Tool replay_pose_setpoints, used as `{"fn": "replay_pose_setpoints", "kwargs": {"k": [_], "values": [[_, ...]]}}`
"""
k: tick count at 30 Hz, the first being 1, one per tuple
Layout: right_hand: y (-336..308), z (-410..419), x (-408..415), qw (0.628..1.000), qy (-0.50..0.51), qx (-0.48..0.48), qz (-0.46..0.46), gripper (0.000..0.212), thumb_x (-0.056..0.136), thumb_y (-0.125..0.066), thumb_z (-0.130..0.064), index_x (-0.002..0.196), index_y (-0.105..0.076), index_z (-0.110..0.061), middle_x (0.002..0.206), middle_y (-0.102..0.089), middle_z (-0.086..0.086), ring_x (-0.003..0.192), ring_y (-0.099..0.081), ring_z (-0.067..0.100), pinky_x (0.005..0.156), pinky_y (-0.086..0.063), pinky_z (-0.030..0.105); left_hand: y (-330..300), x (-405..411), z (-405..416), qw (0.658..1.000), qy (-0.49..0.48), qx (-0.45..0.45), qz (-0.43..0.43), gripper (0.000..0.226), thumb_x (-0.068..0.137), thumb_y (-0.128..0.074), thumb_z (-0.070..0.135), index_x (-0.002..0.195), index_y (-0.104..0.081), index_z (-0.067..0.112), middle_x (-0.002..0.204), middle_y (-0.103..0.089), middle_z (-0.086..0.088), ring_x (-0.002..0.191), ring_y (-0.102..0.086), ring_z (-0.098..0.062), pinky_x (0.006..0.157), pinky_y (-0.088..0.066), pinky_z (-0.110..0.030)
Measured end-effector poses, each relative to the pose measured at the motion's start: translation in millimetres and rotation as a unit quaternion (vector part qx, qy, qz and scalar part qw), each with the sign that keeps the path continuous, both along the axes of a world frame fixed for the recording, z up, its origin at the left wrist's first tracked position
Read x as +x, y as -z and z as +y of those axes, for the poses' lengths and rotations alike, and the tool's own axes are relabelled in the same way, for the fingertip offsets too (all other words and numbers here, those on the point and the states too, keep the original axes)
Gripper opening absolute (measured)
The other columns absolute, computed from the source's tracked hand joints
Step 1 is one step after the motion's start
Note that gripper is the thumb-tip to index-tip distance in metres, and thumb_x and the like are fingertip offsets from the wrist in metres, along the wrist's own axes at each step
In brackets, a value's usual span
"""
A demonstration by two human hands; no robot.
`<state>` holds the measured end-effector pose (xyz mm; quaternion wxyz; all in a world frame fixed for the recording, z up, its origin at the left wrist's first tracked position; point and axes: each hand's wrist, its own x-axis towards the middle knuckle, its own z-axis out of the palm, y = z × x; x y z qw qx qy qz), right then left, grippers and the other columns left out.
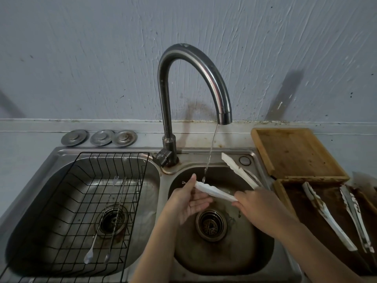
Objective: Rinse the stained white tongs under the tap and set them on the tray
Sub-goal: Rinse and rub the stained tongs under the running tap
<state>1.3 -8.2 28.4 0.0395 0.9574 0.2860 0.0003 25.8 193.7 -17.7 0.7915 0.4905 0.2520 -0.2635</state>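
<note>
**Room and obstacles round the sink**

The right basin (224, 254) is open from above and the front; both hands work inside it. The tap (189, 64) arches over its back rim, its spout low above the far edge, and a thin stream (211, 152) falls there. The open tongs (214, 192) span the basin, one arm reaching up right past the rim. The left basin is filled by a wire rack (85, 211) holding cutlery. Right of the sink, the near tray (280, 193) holds two more tongs; the far tray (295, 152) lies bare. Three metal lids (100, 137) sit behind the rack
</note>
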Motion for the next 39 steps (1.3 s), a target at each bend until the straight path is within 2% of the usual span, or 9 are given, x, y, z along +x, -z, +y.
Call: {"fn": "replay_pose_setpoints", "kwargs": {"k": [4, 7, 10, 13, 19, 25, 30, 34, 39], "values": [[-4.3, 8.5, -1.7, 0.998, -0.020, -0.013, -0.065, 0.019, 0.086, -0.062, -0.035, 0.085, -0.066, -0.016, 0.062, -0.068, -0.002, 0.052, -0.062, 0.012, 0.057, -0.047, 0.025, -2.9, 6.8, -5.7, 0.997, 0.010, 0.055, -0.048, 0.041, 0.092, -0.053, 0.037, 0.091, -0.063, -0.003, 0.062, -0.073, -0.010, 0.068, -0.074, -0.024, 0.055, -0.058, -0.026], [1.8, 3.5, -3.2, 0.980, -0.027, 0.116, -0.161, 0.024, 0.061, -0.086, -0.020, 0.080, -0.073, -0.014, 0.065, -0.070, -0.001, 0.058, -0.067, 0.011, 0.056, -0.057, 0.028, -5.8, 9.9, -8.8, 0.996, -0.018, 0.037, -0.081, 0.041, 0.094, -0.050, 0.034, 0.082, -0.061, -0.003, 0.055, -0.070, -0.007, 0.063, -0.073, -0.020, 0.055, -0.057, -0.022], [5.8, -4.9, -5.6, 0.955, 0.013, 0.212, -0.209, 0.033, 0.079, -0.068, -0.019, 0.109, -0.066, -0.006, 0.106, -0.067, 0.011, 0.100, -0.062, 0.023, 0.087, -0.050, 0.033, -9.7, 10.2, -13.1, 0.993, -0.037, 0.015, -0.110, 0.042, 0.095, -0.048, 0.033, 0.080, -0.058, -0.005, 0.058, -0.070, -0.009, 0.063, -0.073, -0.019, 0.055, -0.056, -0.019], [5.5, -11.1, -6.2, 0.934, 0.151, 0.274, -0.174, 0.046, 0.085, -0.061, -0.024, 0.125, -0.048, -0.004, 0.123, -0.056, 0.017, 0.113, -0.054, 0.026, 0.091, -0.047, 0.037, -11.6, 9.5, -17.4, 0.990, -0.029, 0.009, -0.139, 0.045, 0.094, -0.048, 0.034, 0.093, -0.062, -0.008, 0.077, -0.074, -0.017, 0.073, -0.073, -0.021, 0.061, -0.056, -0.019], [14.1, -34.9, 0.2, 0.901, 0.342, 0.262, 0.042, 0.029, 0.095, -0.033, -0.037, 0.092, -0.051, -0.015, 0.068, -0.062, -0.001, 0.055, -0.062, 0.009, 0.053, -0.055, 0.032, -14.0, 3.9, -28.9, 0.986, -0.016, -0.012, -0.164, 0.028, 0.090, -0.057, 0.027, 0.089, -0.065, 0.001, 0.081, -0.076, -0.015, 0.081, -0.073, -0.024, 0.065, -0.057, -0.021], [24.7, -34.4, -4.0, 0.906, 0.328, 0.265, 0.024, 0.017, 0.095, -0.036, -0.034, 0.082, -0.042, -0.025, 0.059, -0.056, -0.003, 0.046, -0.055, 0.007, 0.041, -0.032, 0.018, -14.0, 0.0, -20.6, 0.987, -0.055, 0.041, -0.145, 0.030, 0.072, -0.078, 0.017, 0.097, -0.069, 0.003, 0.065, -0.070, -0.006, 0.059, -0.068, -0.015, 0.056, -0.055, -0.020], [29.2, -29.5, -4.8, 0.910, 0.331, 0.250, 0.006, 0.018, 0.095, -0.035, -0.035, 0.080, -0.043, -0.027, 0.056, -0.054, -0.005, 0.043, -0.054, 0.006, 0.040, -0.031, 0.016, -12.9, -3.4, -20.5, 0.983, -0.089, 0.021, -0.157, 0.046, 0.053, -0.084, 0.027, 0.090, -0.070, 0.002, 0.057, -0.060, -0.005, 0.047, -0.053, -0.013, 0.054, -0.053, -0.022], [29.1, -31.1, -5.7, 0.906, 0.340, 0.253, 0.006, 0.018, 0.095, -0.035, -0.036, 0.082, -0.043, -0.026, 0.058, -0.055, -0.006, 0.044, -0.055, 0.006, 0.039, -0.033, 0.017, -11.5, -6.5, -23.6, 0.983, -0.074, -0.016, -0.165, 0.042, 0.063, -0.080, 0.034, 0.083, -0.070, -0.002, 0.055, -0.048, -0.009, 0.043, -0.040, -0.015, 0.048, -0.045, -0.022], [24.4, -34.4, -5.2, 0.901, 0.357, 0.246, 0.028, 0.020, 0.097, -0.034, -0.035, 0.083, -0.043, -0.023, 0.059, -0.055, -0.006, 0.045, -0.055, 0.005, 0.040, -0.033, 0.016, -14.6, -8.3, -26.2, 0.989, -0.075, -0.023, -0.127, 0.026, 0.078, -0.072, 0.026, 0.076, -0.073, 0.000, 0.068, -0.073, -0.013, 0.056, -0.069, -0.016, 0.052, -0.054, -0.021]]}}
